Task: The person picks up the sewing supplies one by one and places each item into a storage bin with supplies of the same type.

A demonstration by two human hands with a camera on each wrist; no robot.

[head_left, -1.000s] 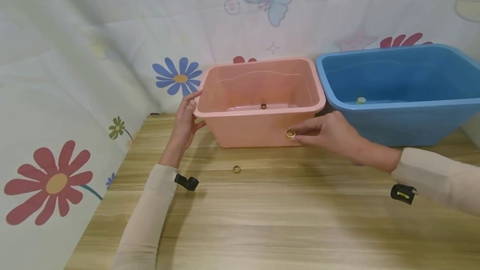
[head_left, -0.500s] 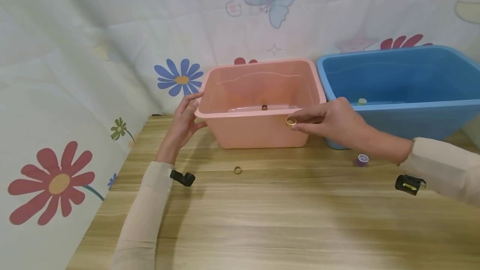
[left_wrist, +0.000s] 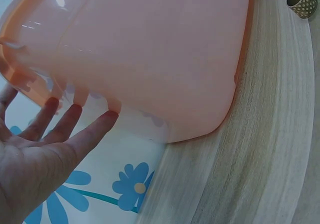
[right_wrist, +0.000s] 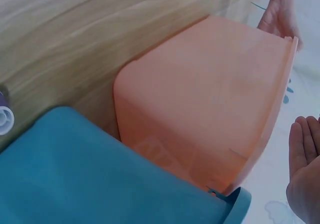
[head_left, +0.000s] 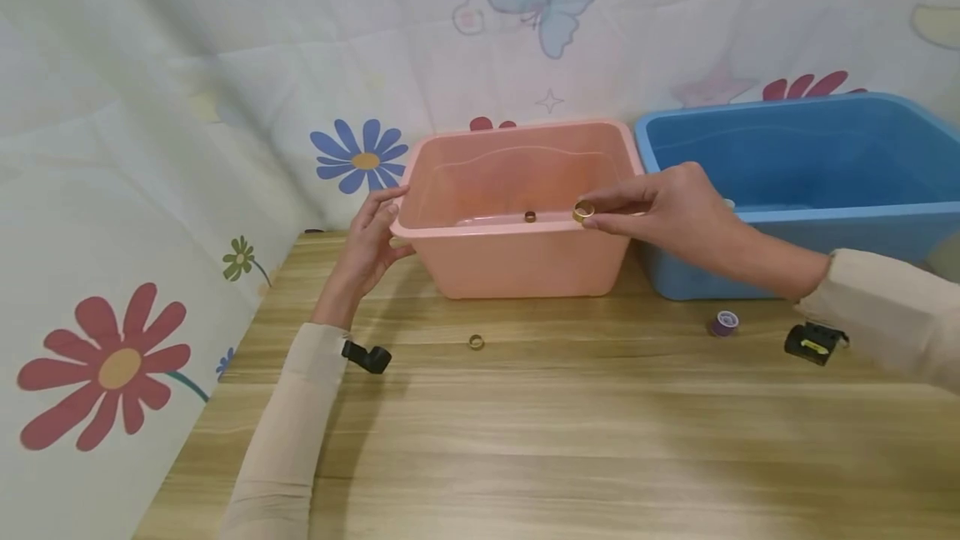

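In the head view my right hand [head_left: 678,211] pinches a brass-coloured thimble [head_left: 582,212] between thumb and fingertips, at the front rim of the pink bin [head_left: 517,265]. The right wrist view shows only part of that hand [right_wrist: 304,174]; its thimble is out of sight there. My left hand [head_left: 366,248] touches the bin's left end near the rim; its fairly straight fingers rest against the wall in the left wrist view. One thimble [head_left: 530,217] lies inside the pink bin. Another thimble [left_wrist: 302,3], dimpled metal, stands on the table.
A larger blue bin [head_left: 810,232] stands right of the pink one, with a small pale item [head_left: 729,204] inside, mostly hidden by my right hand. A purple thread spool [head_left: 725,323] sits on the wooden table [head_left: 570,440] before it. Behind hangs a flower-printed cloth [head_left: 247,140].
My right hand has risen with its thimble from the pink bin's front wall to its rim. The purple spool has come into full sight. My left hand stays at the bin's left end.
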